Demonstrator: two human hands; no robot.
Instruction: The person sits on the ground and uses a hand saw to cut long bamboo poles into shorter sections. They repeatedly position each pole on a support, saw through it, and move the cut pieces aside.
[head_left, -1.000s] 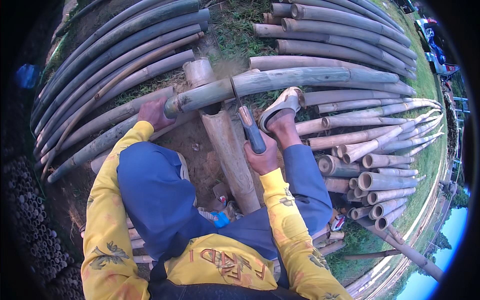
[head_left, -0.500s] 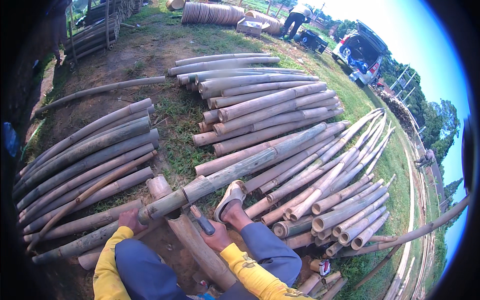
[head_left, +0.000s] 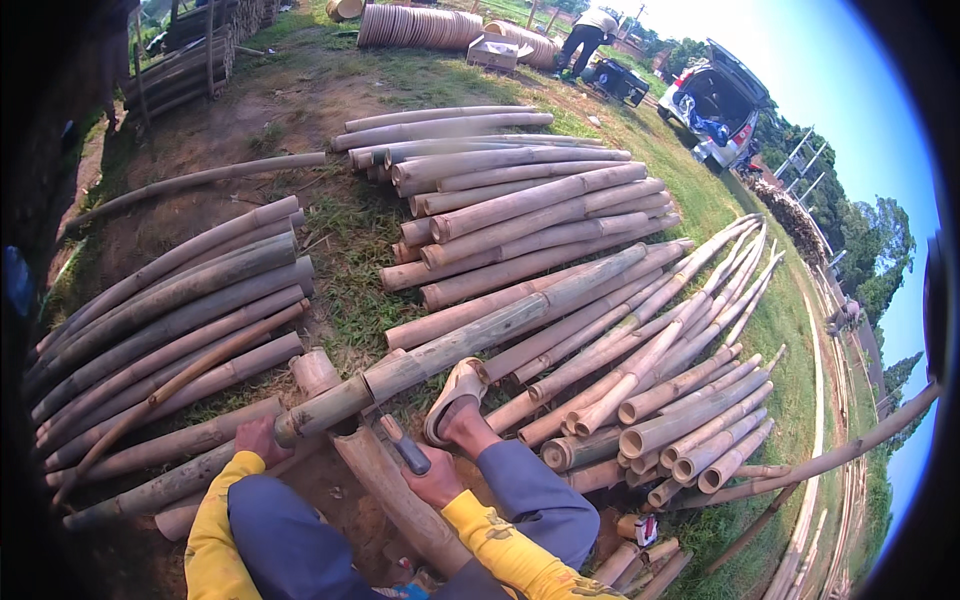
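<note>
A long greenish-grey bamboo pole (head_left: pixel 450 348) slants across in front of me, over a short thick bamboo piece (head_left: pixel 318 372). My left hand (head_left: pixel 262 441) is closed on the pole's near part, to the left of a dark cut line. My right hand (head_left: pixel 434 478) grips the handle of a hand saw (head_left: pixel 404 443). The saw's thin blade shows nearly edge-on, at the cut in the pole. Below the saw lies a wide split bamboo piece (head_left: pixel 402 503). My sandalled foot (head_left: pixel 458 402) is beside the pole, right of the saw.
Bamboo poles lie stacked at left (head_left: pixel 170 300), ahead (head_left: pixel 540 205) and right (head_left: pixel 690 430). A bent pole (head_left: pixel 850 455) crosses the right side. Farther off are coiled tubing (head_left: pixel 420 27), a cardboard box (head_left: pixel 497 51), a bending person (head_left: pixel 587 40) and a car with its rear hatch raised (head_left: pixel 718 105).
My right hand and the saw have shifted slightly back toward me. My left hand stays on the pole. The whole view has moved a little.
</note>
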